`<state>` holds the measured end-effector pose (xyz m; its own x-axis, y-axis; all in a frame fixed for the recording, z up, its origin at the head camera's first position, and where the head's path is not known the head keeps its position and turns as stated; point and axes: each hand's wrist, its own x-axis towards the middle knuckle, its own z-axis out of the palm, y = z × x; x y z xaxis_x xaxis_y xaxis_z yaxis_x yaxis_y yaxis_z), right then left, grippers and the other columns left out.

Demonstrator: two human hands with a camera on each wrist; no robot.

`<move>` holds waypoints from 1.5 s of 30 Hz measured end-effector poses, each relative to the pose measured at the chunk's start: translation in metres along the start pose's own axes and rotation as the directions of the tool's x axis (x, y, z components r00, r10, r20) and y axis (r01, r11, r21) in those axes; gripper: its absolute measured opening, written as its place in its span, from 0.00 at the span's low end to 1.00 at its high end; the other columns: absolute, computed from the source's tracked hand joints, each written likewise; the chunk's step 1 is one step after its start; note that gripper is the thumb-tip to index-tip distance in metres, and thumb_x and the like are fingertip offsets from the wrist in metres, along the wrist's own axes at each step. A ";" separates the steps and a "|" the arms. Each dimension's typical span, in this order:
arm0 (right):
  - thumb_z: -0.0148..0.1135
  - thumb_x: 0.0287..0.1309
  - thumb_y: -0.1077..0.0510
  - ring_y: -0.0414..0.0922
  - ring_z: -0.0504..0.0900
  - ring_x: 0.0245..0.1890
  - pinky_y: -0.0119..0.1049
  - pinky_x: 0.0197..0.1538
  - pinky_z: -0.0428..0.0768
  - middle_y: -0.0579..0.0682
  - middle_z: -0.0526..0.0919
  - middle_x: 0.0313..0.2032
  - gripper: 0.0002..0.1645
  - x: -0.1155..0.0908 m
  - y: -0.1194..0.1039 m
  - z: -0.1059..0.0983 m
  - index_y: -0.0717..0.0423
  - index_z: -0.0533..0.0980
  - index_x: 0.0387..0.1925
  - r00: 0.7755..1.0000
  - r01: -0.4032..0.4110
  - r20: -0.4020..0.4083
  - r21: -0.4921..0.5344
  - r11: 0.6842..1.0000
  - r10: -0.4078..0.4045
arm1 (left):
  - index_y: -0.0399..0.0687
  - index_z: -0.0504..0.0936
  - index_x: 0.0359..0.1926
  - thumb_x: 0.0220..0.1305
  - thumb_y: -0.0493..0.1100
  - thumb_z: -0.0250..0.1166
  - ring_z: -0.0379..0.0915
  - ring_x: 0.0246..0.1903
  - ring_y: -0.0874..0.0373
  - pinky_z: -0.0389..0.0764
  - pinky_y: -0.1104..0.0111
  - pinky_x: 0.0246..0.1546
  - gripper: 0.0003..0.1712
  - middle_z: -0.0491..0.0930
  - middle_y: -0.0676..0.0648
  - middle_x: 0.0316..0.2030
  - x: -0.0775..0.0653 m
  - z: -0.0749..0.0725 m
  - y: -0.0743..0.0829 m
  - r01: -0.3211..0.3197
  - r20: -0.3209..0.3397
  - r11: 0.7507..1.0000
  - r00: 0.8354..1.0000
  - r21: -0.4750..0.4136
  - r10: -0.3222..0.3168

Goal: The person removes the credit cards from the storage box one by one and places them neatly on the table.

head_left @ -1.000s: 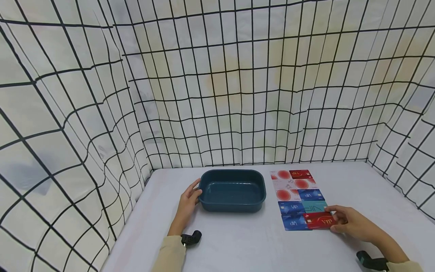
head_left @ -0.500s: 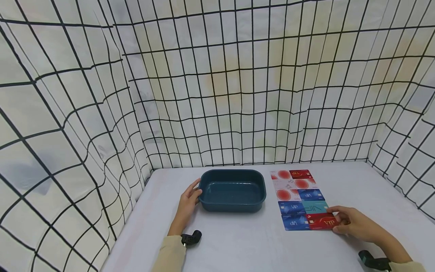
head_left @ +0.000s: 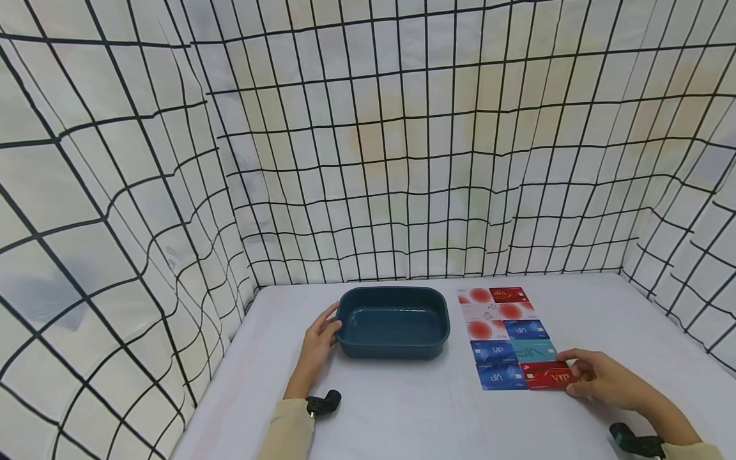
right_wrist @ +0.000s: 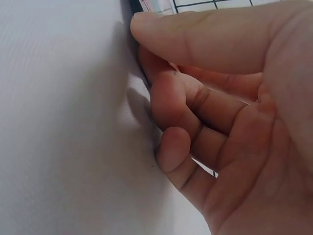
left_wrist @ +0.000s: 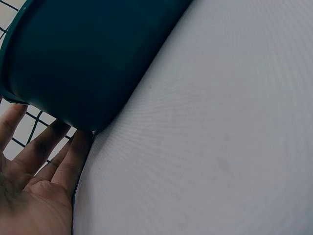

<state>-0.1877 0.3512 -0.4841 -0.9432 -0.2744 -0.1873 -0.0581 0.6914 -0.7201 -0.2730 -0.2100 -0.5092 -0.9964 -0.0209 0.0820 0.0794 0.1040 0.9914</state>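
Observation:
My left hand (head_left: 318,345) rests against the left side of a dark teal rectangular tray (head_left: 393,351), its fairly straight fingers touching the outer wall, as the left wrist view shows. At the right, my right hand (head_left: 600,380) pinches the right end of a red VIP card (head_left: 546,375) between thumb and index finger; the other fingers curl beneath the palm. This card lies flat on the table at the near right of a two-column block of cards. Touching it are a blue card (head_left: 500,377) on its left and a teal card (head_left: 533,350) behind it.
Farther back in the block are a blue card (head_left: 527,329), another red card (head_left: 508,294) and several pink-and-white patterned cards (head_left: 480,329). A white cloth covers the table (head_left: 402,415). White walls with a black grid (head_left: 391,160) enclose its back and sides.
My right hand has slid slightly to the right, and the red VIP card has shifted with it, uncovering more of the blue card's right end. My left hand and the tray have stayed put.

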 end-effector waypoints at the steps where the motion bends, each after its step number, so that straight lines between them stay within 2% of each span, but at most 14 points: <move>1: 0.75 0.55 0.52 0.40 0.75 0.37 0.29 0.37 0.76 0.52 0.77 0.35 0.43 0.000 0.000 0.000 0.70 0.68 0.65 1.000 0.002 0.002 -0.001 1.000 -0.002 | 0.61 0.69 0.74 0.78 0.45 0.56 0.72 0.68 0.45 0.79 0.60 0.64 0.27 0.71 0.38 0.71 0.000 0.000 0.000 0.000 0.000 1.000 1.000 0.000 0.000; 12: 0.76 0.55 0.52 0.40 0.74 0.34 0.30 0.35 0.76 0.52 0.77 0.33 0.43 -0.001 0.001 -0.002 0.71 0.68 0.65 1.000 0.015 0.002 0.007 1.000 -0.015 | 0.61 0.69 0.74 0.78 0.45 0.56 0.71 0.69 0.45 0.78 0.58 0.66 0.27 0.71 0.38 0.71 0.000 0.000 0.001 0.002 0.002 1.000 1.000 -0.005 -0.002; 23: 0.74 0.57 0.52 0.42 0.73 0.27 0.31 0.29 0.72 0.51 0.74 0.28 0.41 -0.004 0.002 -0.001 0.70 0.69 0.64 1.000 0.031 0.003 -0.011 0.999 -0.031 | 0.60 0.69 0.75 0.78 0.45 0.56 0.71 0.69 0.44 0.77 0.53 0.67 0.27 0.70 0.37 0.71 0.001 0.000 -0.001 0.005 -0.004 1.000 1.000 -0.002 -0.005; 36: 0.74 0.58 0.53 0.42 0.72 0.26 0.29 0.27 0.71 0.51 0.75 0.28 0.39 -0.005 0.006 0.001 0.69 0.70 0.65 0.999 0.037 -0.009 -0.020 0.999 -0.037 | 0.59 0.69 0.74 0.77 0.44 0.56 0.71 0.68 0.44 0.80 0.58 0.64 0.28 0.71 0.37 0.71 -0.001 0.000 0.000 -0.006 -0.001 1.000 1.000 0.000 0.006; 45: 0.72 0.60 0.54 0.41 0.72 0.26 0.29 0.27 0.71 0.51 0.75 0.29 0.37 -0.004 0.005 0.000 0.69 0.71 0.64 0.999 0.040 -0.008 -0.008 0.999 -0.040 | 0.61 0.69 0.74 0.77 0.45 0.56 0.72 0.68 0.45 0.78 0.56 0.66 0.27 0.72 0.38 0.70 0.000 0.000 0.000 -0.001 -0.003 1.000 1.000 0.001 0.001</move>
<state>-0.1843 0.3557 -0.4874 -0.9426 -0.2969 -0.1530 -0.0988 0.6854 -0.7214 -0.2731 -0.2100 -0.5094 -0.9963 -0.0236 0.0829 0.0800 0.1046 0.9913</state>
